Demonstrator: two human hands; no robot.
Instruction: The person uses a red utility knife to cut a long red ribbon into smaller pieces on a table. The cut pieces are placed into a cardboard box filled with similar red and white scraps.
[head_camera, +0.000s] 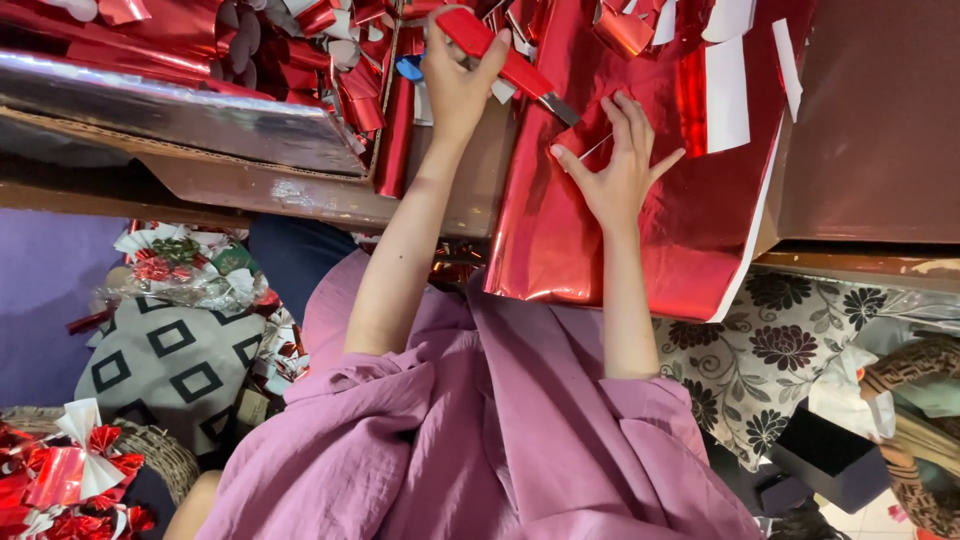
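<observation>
My left hand (455, 85) is closed around a red-handled cutting tool (510, 60). Its metal blade (560, 108) points down to the right at a sheet of shiny red foil paper (580, 230). This sheet lies on the brown table (870, 120) and hangs over the near edge. My right hand (620, 170) lies flat on the foil with fingers spread, pressing a folded piece just beside the blade tip.
A cardboard box with a silver foil side (180, 115) holds red and white foil scraps at the upper left. White-backed foil strips (728, 90) lie on the sheet. Baskets with red and white bows (70, 475), a patterned cushion (165, 360) and a floral fabric (780, 340) surround my lap.
</observation>
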